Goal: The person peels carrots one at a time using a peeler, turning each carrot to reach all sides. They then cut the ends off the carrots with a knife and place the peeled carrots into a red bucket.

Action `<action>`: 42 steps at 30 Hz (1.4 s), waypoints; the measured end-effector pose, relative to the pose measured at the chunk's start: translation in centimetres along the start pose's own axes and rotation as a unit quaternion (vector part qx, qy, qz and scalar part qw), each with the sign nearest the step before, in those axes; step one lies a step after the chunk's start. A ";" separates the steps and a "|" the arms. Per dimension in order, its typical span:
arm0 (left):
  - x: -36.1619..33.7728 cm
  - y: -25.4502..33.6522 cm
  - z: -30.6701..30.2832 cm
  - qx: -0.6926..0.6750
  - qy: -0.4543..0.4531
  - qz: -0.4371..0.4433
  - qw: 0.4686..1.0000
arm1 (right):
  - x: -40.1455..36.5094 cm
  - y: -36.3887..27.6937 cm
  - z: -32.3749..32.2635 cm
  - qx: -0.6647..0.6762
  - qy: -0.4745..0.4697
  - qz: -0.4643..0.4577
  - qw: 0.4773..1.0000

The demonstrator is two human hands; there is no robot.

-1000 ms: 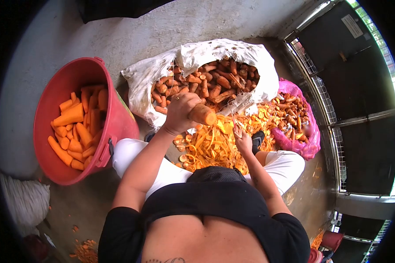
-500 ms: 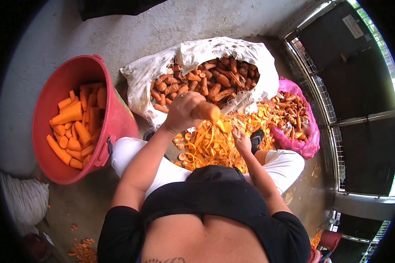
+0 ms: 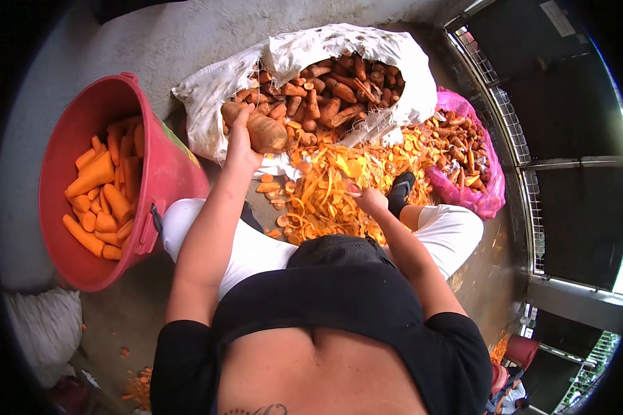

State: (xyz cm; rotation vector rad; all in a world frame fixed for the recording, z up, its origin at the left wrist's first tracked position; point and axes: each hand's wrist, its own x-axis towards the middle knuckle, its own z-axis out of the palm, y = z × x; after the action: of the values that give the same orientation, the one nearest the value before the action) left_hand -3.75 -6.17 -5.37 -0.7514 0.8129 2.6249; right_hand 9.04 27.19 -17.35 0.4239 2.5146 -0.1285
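My left hand (image 3: pixel 242 149) is closed around a thick carrot (image 3: pixel 268 135) with dull brownish skin, held over the near left edge of the white sack (image 3: pixel 204 131). My right hand (image 3: pixel 372 200) is closed on a small peeler-like tool (image 3: pixel 353 189), mostly covered by the fingers. Under and beyond this hand spreads a heap of orange carrot peelings (image 3: pixel 325 197), with cut carrot ends at its left side. Unpeeled carrots (image 3: pixel 332 111) fill the open sack.
A red tub (image 3: pixel 180 166) on the left holds peeled carrots (image 3: pixel 93 176). On the right, a pink bag (image 3: pixel 488 200) contains carrot scraps. My legs flank the peelings. A whitish sack (image 3: pixel 45 325) lies at lower left; dark gate panels (image 3: pixel 574 228) stand at right.
My left hand has moved left with the carrot, whose brownish side now shows instead of its orange end. My right hand has shifted slightly left, still holding the small tool. The view has tilted.
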 end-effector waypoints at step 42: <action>-4.3 -7.2 -0.2 0.043 -0.009 -0.163 0.986 | -12.4 4.5 -18.5 0.701 0.204 -0.237 0.641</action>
State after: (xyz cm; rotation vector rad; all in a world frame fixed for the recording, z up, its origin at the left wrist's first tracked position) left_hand 2.84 -1.05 -6.25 -0.7627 0.7248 2.2889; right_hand 10.37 31.51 4.97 0.3146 2.2868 -2.4971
